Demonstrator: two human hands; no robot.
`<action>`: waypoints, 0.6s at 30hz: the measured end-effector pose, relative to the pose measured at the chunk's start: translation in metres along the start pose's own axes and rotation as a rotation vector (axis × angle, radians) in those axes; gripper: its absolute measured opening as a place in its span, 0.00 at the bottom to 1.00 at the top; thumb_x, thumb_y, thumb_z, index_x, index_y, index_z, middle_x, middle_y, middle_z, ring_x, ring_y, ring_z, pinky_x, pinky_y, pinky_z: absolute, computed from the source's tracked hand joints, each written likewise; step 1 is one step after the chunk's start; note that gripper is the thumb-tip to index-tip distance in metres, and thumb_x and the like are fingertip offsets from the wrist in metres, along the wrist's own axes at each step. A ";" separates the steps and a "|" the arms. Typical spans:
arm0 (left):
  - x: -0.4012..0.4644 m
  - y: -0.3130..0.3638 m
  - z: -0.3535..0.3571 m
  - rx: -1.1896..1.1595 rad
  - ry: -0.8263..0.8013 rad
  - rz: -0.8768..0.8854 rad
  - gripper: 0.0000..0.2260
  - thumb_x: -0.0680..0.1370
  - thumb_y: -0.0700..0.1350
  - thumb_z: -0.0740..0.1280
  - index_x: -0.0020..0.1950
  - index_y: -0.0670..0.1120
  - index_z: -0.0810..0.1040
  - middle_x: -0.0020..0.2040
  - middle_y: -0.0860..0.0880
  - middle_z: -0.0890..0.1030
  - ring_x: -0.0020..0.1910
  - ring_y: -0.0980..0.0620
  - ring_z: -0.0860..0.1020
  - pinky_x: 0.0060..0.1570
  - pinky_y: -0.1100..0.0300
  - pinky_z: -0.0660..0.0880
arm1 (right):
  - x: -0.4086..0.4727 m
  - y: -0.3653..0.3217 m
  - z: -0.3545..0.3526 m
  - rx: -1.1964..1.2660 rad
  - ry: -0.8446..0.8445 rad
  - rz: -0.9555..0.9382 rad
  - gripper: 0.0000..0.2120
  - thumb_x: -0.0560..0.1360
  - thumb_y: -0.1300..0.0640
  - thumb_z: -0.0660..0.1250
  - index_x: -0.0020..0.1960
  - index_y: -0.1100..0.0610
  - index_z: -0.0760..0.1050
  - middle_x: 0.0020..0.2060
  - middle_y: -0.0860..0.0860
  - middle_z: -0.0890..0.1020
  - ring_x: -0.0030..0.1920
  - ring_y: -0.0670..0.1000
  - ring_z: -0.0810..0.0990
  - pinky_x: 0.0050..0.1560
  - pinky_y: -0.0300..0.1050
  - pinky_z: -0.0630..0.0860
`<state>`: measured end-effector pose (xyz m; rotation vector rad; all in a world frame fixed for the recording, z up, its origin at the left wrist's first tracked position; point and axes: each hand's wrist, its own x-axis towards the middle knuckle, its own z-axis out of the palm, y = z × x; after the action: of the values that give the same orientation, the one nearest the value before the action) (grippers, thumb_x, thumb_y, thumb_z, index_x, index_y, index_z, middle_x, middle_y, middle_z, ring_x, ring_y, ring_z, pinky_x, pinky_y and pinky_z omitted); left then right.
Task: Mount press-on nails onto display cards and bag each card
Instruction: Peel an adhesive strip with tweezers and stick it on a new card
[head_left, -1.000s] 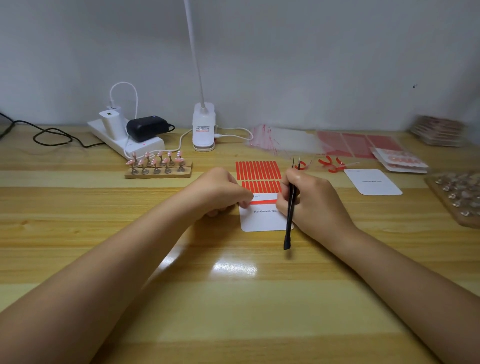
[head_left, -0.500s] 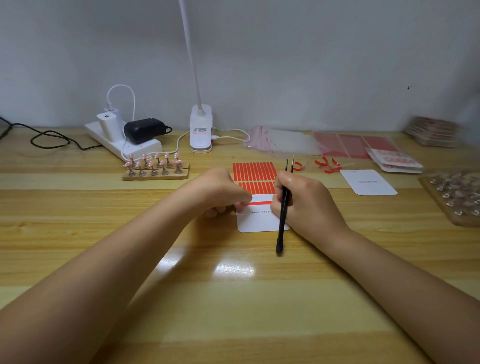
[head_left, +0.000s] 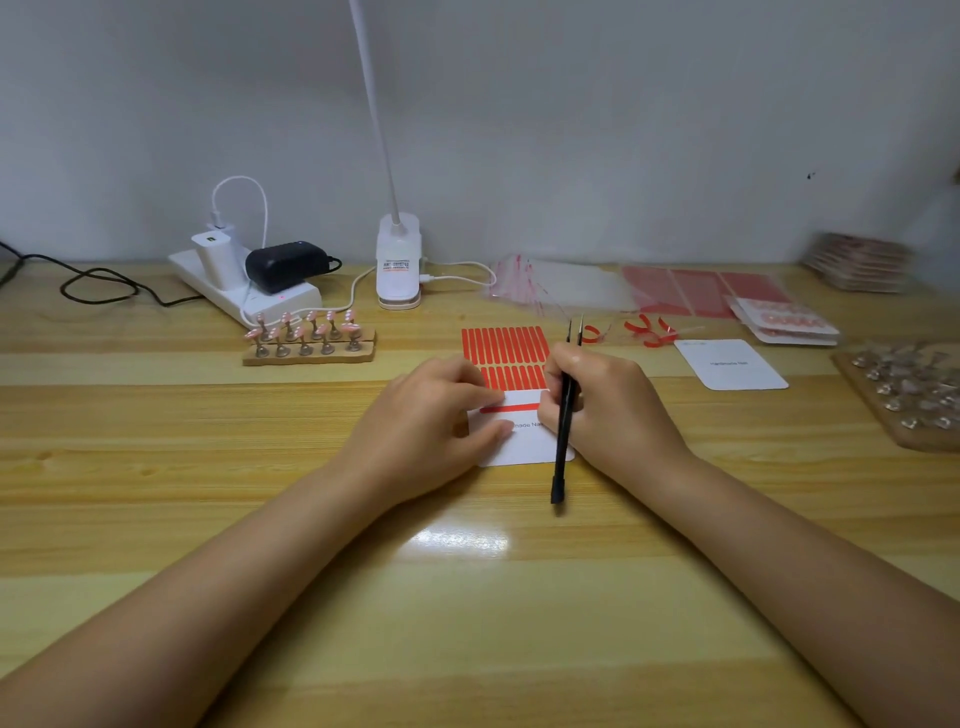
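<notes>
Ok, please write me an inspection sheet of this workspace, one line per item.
Surface: glossy wooden table.
Job's things: white display card with red strip; red strip sheet; nails on wooden stand; clear bags.
Clutter: spare card; tray of holders.
Hands: left hand presses card; right hand holds black tweezers.
Cables: black cord; power strip.
Surroundings: clip lamp, grey wall.
</notes>
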<state>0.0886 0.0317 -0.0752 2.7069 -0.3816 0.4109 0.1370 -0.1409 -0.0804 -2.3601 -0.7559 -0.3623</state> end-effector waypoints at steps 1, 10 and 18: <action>-0.001 -0.001 0.001 -0.020 0.013 -0.004 0.16 0.75 0.53 0.66 0.61 0.48 0.79 0.53 0.53 0.75 0.53 0.55 0.71 0.52 0.56 0.71 | 0.000 0.000 0.000 0.005 -0.008 -0.001 0.14 0.70 0.66 0.67 0.36 0.52 0.64 0.31 0.49 0.75 0.32 0.49 0.72 0.32 0.38 0.66; -0.002 -0.001 0.003 -0.008 0.027 -0.012 0.16 0.76 0.54 0.65 0.61 0.48 0.79 0.54 0.54 0.76 0.54 0.56 0.71 0.50 0.57 0.71 | -0.001 -0.004 -0.003 -0.053 -0.058 -0.062 0.13 0.70 0.69 0.65 0.38 0.54 0.65 0.32 0.49 0.74 0.34 0.49 0.71 0.35 0.44 0.69; -0.003 -0.001 0.004 0.019 0.029 -0.006 0.16 0.76 0.54 0.64 0.61 0.49 0.79 0.55 0.54 0.76 0.54 0.55 0.70 0.50 0.56 0.70 | 0.003 -0.005 -0.004 -0.098 -0.100 -0.040 0.10 0.71 0.70 0.63 0.38 0.56 0.66 0.33 0.50 0.74 0.35 0.51 0.70 0.35 0.44 0.67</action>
<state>0.0867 0.0317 -0.0802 2.7166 -0.3631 0.4535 0.1357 -0.1387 -0.0736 -2.4735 -0.8513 -0.3062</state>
